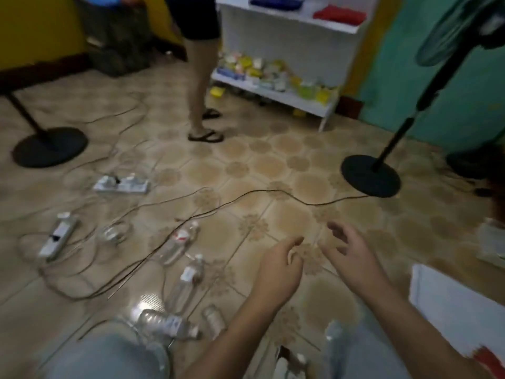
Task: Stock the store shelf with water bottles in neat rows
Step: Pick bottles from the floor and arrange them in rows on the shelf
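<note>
Several clear plastic water bottles lie on the tiled floor at lower left: one with a red label (179, 242), one below it (187, 283), one on its side near my knee (166, 325). My left hand (278, 269) and my right hand (352, 255) hover over the floor to the right of them, both empty with fingers apart. A white store shelf (273, 94) stands at the back, with small yellow and white packages on its bottom board and folded red and blue cloths above.
Another person's legs in flip-flops (205, 132) stand beside the shelf. Fan stands with round black bases (370, 176) (49, 146) are left and right. Power strips (121, 183) (57, 236) and cables (259, 191) cross the floor. A white box (451, 305) sits at right.
</note>
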Tool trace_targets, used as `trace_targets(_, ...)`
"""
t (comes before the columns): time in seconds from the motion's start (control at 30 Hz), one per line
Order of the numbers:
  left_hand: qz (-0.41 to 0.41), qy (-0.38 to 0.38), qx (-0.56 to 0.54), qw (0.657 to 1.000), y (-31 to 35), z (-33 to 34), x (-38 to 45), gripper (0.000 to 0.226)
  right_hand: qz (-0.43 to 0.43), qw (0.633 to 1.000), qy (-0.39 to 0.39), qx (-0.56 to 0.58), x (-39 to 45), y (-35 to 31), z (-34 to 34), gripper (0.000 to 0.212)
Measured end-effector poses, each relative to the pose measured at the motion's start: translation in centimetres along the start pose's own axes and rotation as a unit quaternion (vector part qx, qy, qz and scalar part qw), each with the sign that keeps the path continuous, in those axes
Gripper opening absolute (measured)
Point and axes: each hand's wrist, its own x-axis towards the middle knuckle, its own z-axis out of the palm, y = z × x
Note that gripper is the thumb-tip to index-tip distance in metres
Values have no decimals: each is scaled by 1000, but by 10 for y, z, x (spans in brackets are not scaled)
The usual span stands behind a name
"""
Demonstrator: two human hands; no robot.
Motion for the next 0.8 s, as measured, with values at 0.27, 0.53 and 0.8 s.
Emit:
trace_targets(0.27, -159, 82, 14, 984, -88, -23, 11, 45, 49, 987, -150, 33, 54, 25, 114, 41)
trace_targets(0.53, -317, 98, -19, 943, -214, -20, 3, 41, 125, 960, -243, -55, 78, 82, 212, 45)
trace_targets(0.8, -439, 121, -80, 887, -322, -8, -5, 34, 119, 919, -344, -151, 76, 140, 308, 44)
